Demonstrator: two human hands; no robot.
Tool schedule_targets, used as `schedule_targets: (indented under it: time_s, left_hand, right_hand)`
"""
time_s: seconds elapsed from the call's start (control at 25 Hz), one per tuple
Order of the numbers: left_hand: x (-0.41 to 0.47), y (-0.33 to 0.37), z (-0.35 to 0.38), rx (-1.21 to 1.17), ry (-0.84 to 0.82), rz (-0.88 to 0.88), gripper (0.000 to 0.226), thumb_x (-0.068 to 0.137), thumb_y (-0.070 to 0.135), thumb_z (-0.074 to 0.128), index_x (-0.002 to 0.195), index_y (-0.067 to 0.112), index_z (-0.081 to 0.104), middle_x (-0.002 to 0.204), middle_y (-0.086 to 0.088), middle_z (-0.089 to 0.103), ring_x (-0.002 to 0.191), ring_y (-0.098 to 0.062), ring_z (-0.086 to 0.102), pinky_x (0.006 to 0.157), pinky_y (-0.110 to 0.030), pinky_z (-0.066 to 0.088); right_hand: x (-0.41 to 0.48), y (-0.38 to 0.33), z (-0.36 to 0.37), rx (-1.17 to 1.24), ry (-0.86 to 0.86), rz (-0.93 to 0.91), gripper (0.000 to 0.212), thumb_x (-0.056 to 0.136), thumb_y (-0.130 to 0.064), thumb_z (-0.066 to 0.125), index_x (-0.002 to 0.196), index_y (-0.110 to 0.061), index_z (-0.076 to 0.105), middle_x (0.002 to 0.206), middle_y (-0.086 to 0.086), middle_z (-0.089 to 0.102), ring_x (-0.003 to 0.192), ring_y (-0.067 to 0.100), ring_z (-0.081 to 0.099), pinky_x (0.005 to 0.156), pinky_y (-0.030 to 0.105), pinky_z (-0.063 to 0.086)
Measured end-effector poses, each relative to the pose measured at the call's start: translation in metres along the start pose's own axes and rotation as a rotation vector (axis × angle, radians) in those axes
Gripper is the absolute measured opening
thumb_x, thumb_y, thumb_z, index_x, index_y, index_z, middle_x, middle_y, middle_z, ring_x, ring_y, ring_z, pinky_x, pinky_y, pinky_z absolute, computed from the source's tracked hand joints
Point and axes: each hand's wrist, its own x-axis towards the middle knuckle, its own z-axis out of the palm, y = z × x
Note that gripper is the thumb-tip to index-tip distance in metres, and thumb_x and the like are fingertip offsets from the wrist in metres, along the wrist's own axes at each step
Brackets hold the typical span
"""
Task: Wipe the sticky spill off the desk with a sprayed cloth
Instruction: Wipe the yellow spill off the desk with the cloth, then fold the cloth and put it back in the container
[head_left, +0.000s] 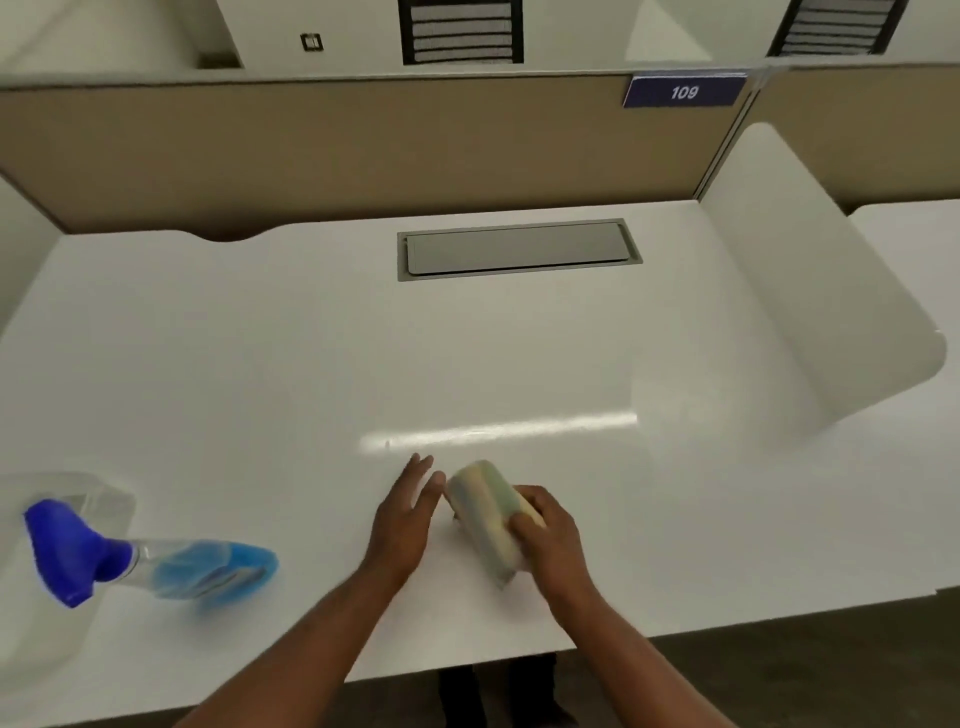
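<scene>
Now we clamp our right hand (545, 530) on the folded cloth (485, 512) at six o'clock on the tabletop (311, 364); our left hand (405, 514), fingers apart, steadies alongside; spray bottle (156, 558) parked at eight o'clock.

One cloth (488, 514), one spray bottle (150, 558), two hands: left hand (405, 514), right hand (550, 535).

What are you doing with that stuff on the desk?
A person is at a white desk. The right hand holds a folded pale cloth against the desktop near the front edge. The left hand is open beside it, fingers spread, holding nothing. A spray bottle with blue liquid and a blue trigger lies on its side at the left, untouched. No spill shows clearly; the picture is blurry.
</scene>
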Motion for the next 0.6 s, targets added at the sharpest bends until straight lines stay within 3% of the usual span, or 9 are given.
schedule_targets:
  time_s: [0.08,0.16,0.32,0.44,0.6]
  left_hand:
    - [-0.008,0.02,0.009,-0.354,-0.108,-0.157,0.04,0.094,0.057,0.061,0.129,0.036,0.065,0.138,0.007,0.066,0.129,-0.019,0.062,0.109,-0.041,0.049]
    - [-0.01,0.039,0.01,-0.471,-0.228,-0.163,0.05,0.087,0.057,0.068,0.128,0.029,0.068,0.124,-0.002,0.074,0.113,-0.025,0.071,0.097,-0.048,0.058]
    - [-0.004,0.07,0.005,-0.491,-0.205,-0.101,0.053,0.074,0.034,0.084,0.12,0.012,0.071,0.116,-0.016,0.076,0.106,-0.031,0.073,0.092,-0.046,0.06]
    - [0.001,0.08,0.0,-0.429,-0.131,-0.026,0.046,0.071,0.029,0.087,0.111,0.011,0.074,0.109,-0.016,0.077,0.1,-0.031,0.073,0.088,-0.044,0.059]
    - [-0.002,0.087,-0.002,-0.513,-0.06,0.042,0.052,0.07,0.031,0.089,0.117,0.017,0.072,0.115,-0.013,0.076,0.106,-0.031,0.072,0.094,-0.046,0.059]
  right_hand:
    - [0.013,-0.02,-0.008,0.38,-0.059,0.226,0.032,0.069,-0.041,0.06,0.093,-0.025,0.074,0.096,0.005,0.07,0.087,0.023,0.065,0.068,0.035,0.053]
    - [0.021,-0.033,-0.015,0.474,-0.116,0.291,0.035,0.075,-0.038,0.059,0.097,-0.018,0.077,0.094,0.013,0.071,0.084,0.028,0.065,0.067,0.036,0.052]
    - [0.034,-0.048,-0.025,0.313,-0.178,0.184,0.044,0.08,-0.041,0.059,0.106,-0.009,0.075,0.098,0.018,0.073,0.082,0.025,0.069,0.066,0.035,0.055]
    - [0.045,-0.059,-0.03,0.172,-0.234,0.06,0.039,0.08,-0.045,0.067,0.103,-0.015,0.076,0.107,0.014,0.075,0.096,0.031,0.071,0.079,0.041,0.055]
    - [0.053,-0.076,-0.028,0.171,-0.294,-0.034,0.03,0.079,-0.038,0.078,0.102,-0.019,0.077,0.103,0.013,0.076,0.094,0.03,0.071,0.076,0.038,0.055]
